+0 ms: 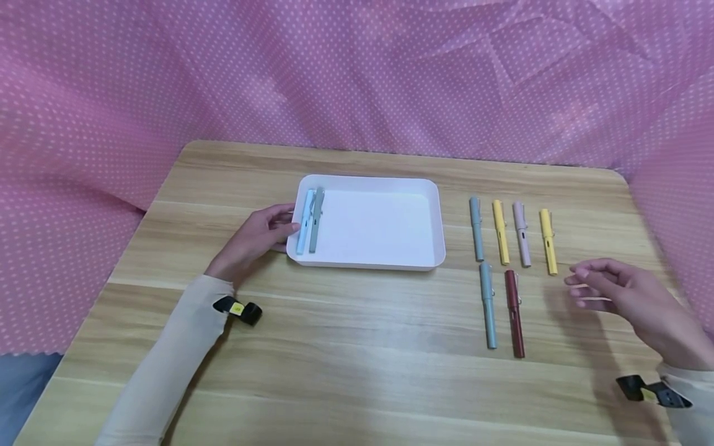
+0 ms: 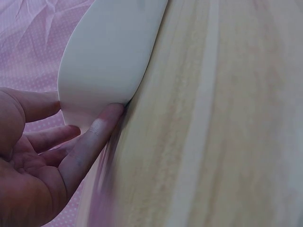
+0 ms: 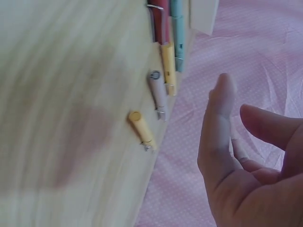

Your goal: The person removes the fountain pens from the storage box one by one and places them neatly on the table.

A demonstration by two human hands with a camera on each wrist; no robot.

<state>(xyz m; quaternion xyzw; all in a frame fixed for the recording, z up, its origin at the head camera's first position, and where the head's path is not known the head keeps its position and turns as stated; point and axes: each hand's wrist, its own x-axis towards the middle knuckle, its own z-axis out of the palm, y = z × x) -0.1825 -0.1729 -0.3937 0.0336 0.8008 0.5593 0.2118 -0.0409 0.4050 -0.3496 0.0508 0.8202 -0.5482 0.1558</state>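
Observation:
My left hand [image 1: 258, 238] grips the left end of a white tray [image 1: 379, 263], the thumb at its rim and other fingers against the outside wall. In the left wrist view a fingertip [image 2: 113, 111] meets the tray's lower edge at the tabletop. Inside, along that end, lie a light blue pen [image 1: 305, 223] and a grey-green pen [image 1: 316, 222], side by side. My right hand [image 1: 630, 297] hovers over the table's right side, loosely bent fingers holding nothing. Nearest to it is a yellow pen [image 1: 548, 243]; left of that are a lilac pen [image 1: 522, 235] and another yellow pen [image 1: 500, 232].
A blue-grey pen [image 1: 476, 229] ends the back row on the left. In front lie a second blue-grey pen [image 1: 488, 306] and a dark red pen [image 1: 514, 316]. Pink dotted cloth [image 1: 357, 74] hangs behind and beside the wooden table [image 1: 357, 359].

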